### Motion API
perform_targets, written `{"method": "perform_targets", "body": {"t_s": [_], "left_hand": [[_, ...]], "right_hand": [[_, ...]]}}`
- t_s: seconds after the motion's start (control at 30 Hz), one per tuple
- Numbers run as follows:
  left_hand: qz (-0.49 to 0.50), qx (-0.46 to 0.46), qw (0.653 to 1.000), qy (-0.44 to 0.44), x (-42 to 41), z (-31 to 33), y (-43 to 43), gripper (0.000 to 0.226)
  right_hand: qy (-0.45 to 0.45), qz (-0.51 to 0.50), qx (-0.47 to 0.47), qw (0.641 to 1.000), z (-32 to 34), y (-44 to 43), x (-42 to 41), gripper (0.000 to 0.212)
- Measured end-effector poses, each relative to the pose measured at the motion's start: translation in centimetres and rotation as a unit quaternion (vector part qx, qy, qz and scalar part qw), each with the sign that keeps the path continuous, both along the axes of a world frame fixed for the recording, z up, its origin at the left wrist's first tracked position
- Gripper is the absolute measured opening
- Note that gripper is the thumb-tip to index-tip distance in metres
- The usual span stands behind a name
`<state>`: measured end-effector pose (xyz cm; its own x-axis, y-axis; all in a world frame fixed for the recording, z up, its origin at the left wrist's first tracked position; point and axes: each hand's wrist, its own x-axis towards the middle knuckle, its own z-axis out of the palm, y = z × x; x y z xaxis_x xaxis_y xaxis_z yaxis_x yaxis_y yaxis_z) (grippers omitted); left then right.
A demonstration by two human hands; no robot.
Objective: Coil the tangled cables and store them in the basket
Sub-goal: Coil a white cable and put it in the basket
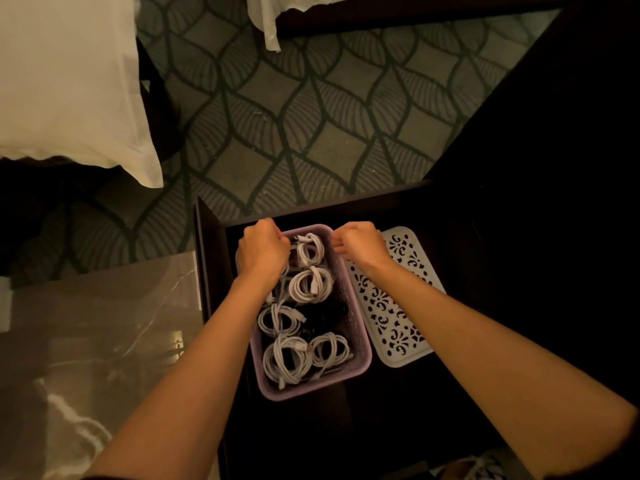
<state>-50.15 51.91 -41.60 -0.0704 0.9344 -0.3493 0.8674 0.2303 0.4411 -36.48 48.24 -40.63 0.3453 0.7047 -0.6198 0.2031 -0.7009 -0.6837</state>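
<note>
Head view: the lilac basket [313,393] sits in an open drawer [207,258], filled with coiled white cables [308,284]. The left hand [263,251] and right hand [360,244] are at its far corners with fingers curled; what they hold is hidden. The work looks nearly done. Press the far coil flat, tuck in stray plugs, and let nothing spring above the rim so the white lid [391,306] beside it fits.

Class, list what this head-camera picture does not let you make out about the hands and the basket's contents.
Head view:
- The left hand and right hand curl away; knuckles hide whether they grip the rim of the lilac plastic basket.
- Too dark: whether the black cables among the white coiled cables are coiled.
- Cut off by the bottom edge: a patterned object.
</note>
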Motion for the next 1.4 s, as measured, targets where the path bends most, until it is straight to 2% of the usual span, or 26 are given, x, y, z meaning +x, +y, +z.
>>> {"method": "perform_targets", "body": {"t_s": [0.1, 0.2, 0.53, 0.87, 1.03, 1.17, 1.3, 1.4], "left_hand": [[-0.005, -0.001, 1.000, -0.002, 1.0, 0.5, 0.1, 0.019], [-0.009, -0.042, 0.999, -0.012, 1.8, 0.4, 0.1, 0.026], [0.027, -0.119, 0.987, -0.109, 1.6, -0.7, 0.8, 0.022], [0.028, -0.052, 0.998, -0.033, 1.1, -1.1, 0.5, 0.028], [0.013, -0.029, 0.999, 0.017, 1.3, 0.2, 0.0, 0.027], [-0.045, 0.033, 0.998, 0.004, 3.3, 1.7, -0.8, 0.024], [-0.097, -0.042, 0.993, -0.051, 7.0, 1.1, -2.3, 0.029], [-0.088, -0.109, 0.988, -0.070, 8.6, 0.1, -3.7, 0.053]], "right_hand": [[0.073, -0.035, -0.014, 0.997, 0.9, -0.4, 0.6, 0.022], [0.132, -0.018, -0.033, 0.991, 1.2, -1.1, 0.9, 0.032], [0.133, -0.020, -0.055, 0.989, 1.5, -1.0, 1.1, 0.031], [0.127, 0.004, -0.070, 0.989, 0.8, -0.7, -0.1, 0.032], [0.160, -0.021, -0.052, 0.986, 0.8, -0.9, 0.7, 0.032], [0.146, -0.082, -0.010, 0.986, 0.7, -1.6, 2.6, 0.029], [0.095, -0.156, -0.017, 0.983, -0.7, -3.0, 5.4, 0.026], [0.009, -0.113, -0.070, 0.991, -2.4, -4.5, 7.4, 0.035]]}}
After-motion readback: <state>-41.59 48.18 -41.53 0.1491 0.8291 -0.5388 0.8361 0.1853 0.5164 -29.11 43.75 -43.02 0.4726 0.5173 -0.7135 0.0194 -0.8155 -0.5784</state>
